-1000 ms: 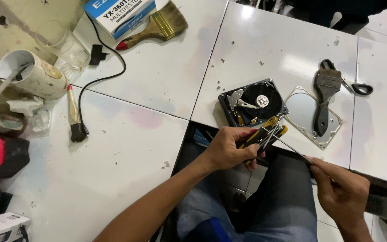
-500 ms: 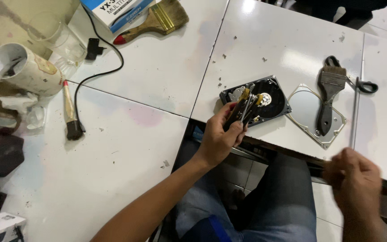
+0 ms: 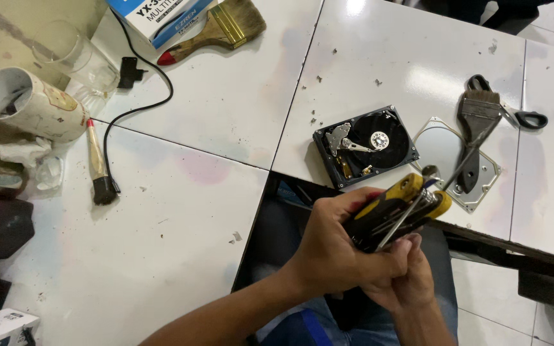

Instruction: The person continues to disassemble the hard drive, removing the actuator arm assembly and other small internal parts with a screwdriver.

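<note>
White table (image 3: 193, 211) below, with open hard drive (image 3: 365, 147) near its edge. Silver cover plate (image 3: 447, 154) just beside, dark brush (image 3: 476, 122) lying on it. Left hand (image 3: 341, 247) wrapped around yellow and black folding tool set (image 3: 395, 208). Right hand (image 3: 408, 282) underneath, fingers curled, touching the tool.

Bright overhead light — glare on the white table (image 3: 379, 51) — soft shadows, sharp focus, slight edge distortion.

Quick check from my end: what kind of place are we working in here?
Probably a small electronics repair or hobby bench: an opened hard drive lies on the white table with its cover plate beside it, brushes around, and both hands grip a yellow-and-black folding tool set.
</note>
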